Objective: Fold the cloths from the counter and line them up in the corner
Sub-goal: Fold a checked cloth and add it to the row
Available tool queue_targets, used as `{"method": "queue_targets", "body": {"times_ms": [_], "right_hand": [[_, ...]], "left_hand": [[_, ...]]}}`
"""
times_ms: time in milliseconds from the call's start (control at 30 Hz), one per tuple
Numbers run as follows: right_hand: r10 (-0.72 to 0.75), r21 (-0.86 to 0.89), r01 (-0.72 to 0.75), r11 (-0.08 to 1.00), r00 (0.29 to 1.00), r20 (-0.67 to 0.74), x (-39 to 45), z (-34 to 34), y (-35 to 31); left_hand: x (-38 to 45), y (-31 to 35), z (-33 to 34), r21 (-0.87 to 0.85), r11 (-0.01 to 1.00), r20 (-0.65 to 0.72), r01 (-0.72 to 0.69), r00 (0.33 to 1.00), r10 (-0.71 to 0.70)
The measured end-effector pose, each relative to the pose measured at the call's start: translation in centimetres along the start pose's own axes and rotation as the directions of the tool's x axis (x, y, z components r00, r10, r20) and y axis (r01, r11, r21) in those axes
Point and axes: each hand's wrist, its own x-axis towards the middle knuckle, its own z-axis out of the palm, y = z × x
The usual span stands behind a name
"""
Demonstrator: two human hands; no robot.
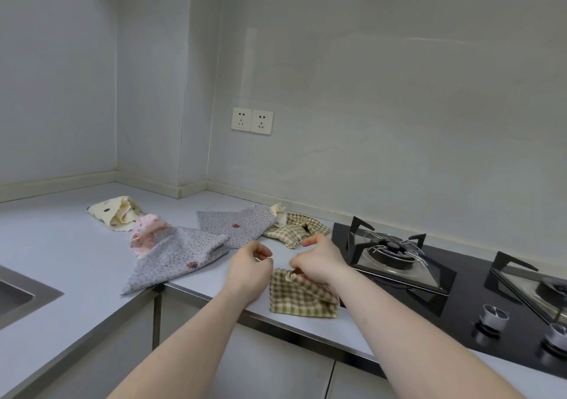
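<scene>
Nearest us, by the front edge of the surface (pixel 76 260), lies the green check cloth (pixel 302 297), bunched w/ one corner lifted. Our right hand (pixel 319 260) pinches that raised corner, fingers curled down on it, so the grip is clamped on the fabric. Our left hand (pixel 250 271) hovers just beside it, fingers curled in; whether it holds an edge we can't tell. To do this step well, we'd judge: get the left hand on the opposite corner, pull the cloth taut & flat, then bring corner to corner so edges match before pressing the crease; it's soft, thin, w/ a wavy hem, so it'll slump if let slack. It's close to the hob (pixel 399 263) on the right, best kept off the metal pan supports. Further back, a grey dotted cloth (pixel 178 257) drapes over the inner edge, a pink one (pixel 147 233) tucked partly under it; a second grey dotted cloth (pixel 236 225) lies flattish behind, then another green check cloth (pixel 294 230), crumpled, w/ a cream scrap at its far end. Farthest, toward the corner, sits a cream spotted cloth (pixel 115 213), loosely heaped. None looks folded yet, & no neat row shows in the corner.
</scene>
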Motion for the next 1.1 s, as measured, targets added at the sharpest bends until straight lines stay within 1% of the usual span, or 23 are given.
{"method": "queue_targets", "body": {"times_ms": [67, 100, 133, 200, 267, 300, 367, 467, 533, 600, 700, 767, 833, 867, 933, 1000, 1100], "right_hand": [[0.011, 0.075, -0.017, 0.997, 0.996, 0.084, -0.1, 0.5, 0.0], [0.007, 0.097, -0.018, 0.995, 0.994, 0.109, -0.2, 0.5, 0.1], [-0.008, 0.103, -0.003, 0.995, 0.995, 0.104, -0.3, 0.2, 0.2], [-0.048, 0.080, 0.047, 0.996, 0.999, 0.008, -0.1, -0.8, 1.0], [-0.078, -0.007, 0.078, 0.997, 0.990, -0.121, 0.3, -2.4, 2.2], [-0.084, -0.061, 0.075, 0.995, 0.982, -0.168, 0.5, -3.2, 3.0], [-0.063, -0.129, 0.036, 0.991, 0.976, -0.207, 0.7, -4.5, 4.9], [0.017, -0.095, -0.031, 0.995, 0.989, -0.147, 0.9, -4.8, 7.3], [0.029, -0.069, -0.036, 0.997, 0.994, -0.101, 1.0, -4.4, 7.9], [0.034, -0.049, -0.037, 0.998, 0.998, -0.054, 1.1, -4.1, 7.7], [0.053, -0.053, -0.051, 0.997, 0.998, 0.033, 1.0, -4.2, 6.9], [0.058, -0.066, -0.051, 0.996, 0.993, 0.106, 1.0, -4.5, 6.7], [0.046, -0.062, -0.036, 0.997, 0.986, 0.161, 1.0, -4.8, 6.7], [0.028, -0.051, -0.020, 0.998, 0.986, 0.165, 1.1, -4.8, 6.9], [-0.019, 0.003, 0.019, 1.000, 0.991, 0.130, 1.2, -4.5, 7.3], [-0.070, 0.084, 0.064, 0.994, 0.995, 0.067, 1.1, -4.1, 8.0], [-0.129, 0.227, 0.129, 0.965, 0.992, -0.016, 1.0, -3.6, 8.7]], "left_hand": [[0.0, 0.0, 0.0, 0.015, 1.000, -0.009, -0.005, 1.000, 0.005], [-0.1, 0.0, 0.0, 0.026, 1.000, -0.018, -0.009, 1.000, 0.009], [-0.1, 0.1, 0.1, 0.041, 0.999, -0.025, -0.013, 1.000, 0.014], [-0.3, 0.3, 0.3, 0.072, 0.997, -0.027, -0.019, 0.999, 0.021], [-0.2, 0.3, 0.5, 0.130, 0.991, -0.001, -0.026, 1.000, 0.026], [-0.2, 0.3, 0.6, 0.176, 0.984, 0.026, -0.031, 0.999, 0.027], [0.0, 0.2, 0.7, 0.318, 0.946, 0.087, -0.062, 0.996, 0.036], [0.2, 0.2, 1.2, 0.507, 0.854, 0.181, -0.122, 0.983, 0.032], [0.2, 0.2, 1.6, 0.575, 0.803, 0.235, -0.158, 0.972, 0.023], [0.2, 0.2, 1.7, 0.604, 0.775, 0.274, -0.184, 0.962, 0.015], [0.1, 0.4, 1.6, 0.579, 0.795, 0.305, -0.179, 0.952, -0.008], [0.0, 0.6, 1.4, 0.549, 0.813, 0.318, -0.194, 0.948, 0.011], [-0.1, 0.8, 1.2, 0.490, 0.848, 0.321, -0.199, 0.946, 0.037], [-0.1, 0.7, 1.2, 0.448, 0.874, 0.315, -0.187, 0.948, 0.042], [-0.1, 0.6, 1.0, 0.335, 0.932, 0.293, -0.138, 0.956, 0.037], [-0.2, 0.6, 0.9, 0.199, 0.973, 0.263, -0.117, 0.963, 0.062], [-0.4, 0.6, 0.8, 0.012, 0.992, 0.212, -0.128, 0.970, 0.123]]}}
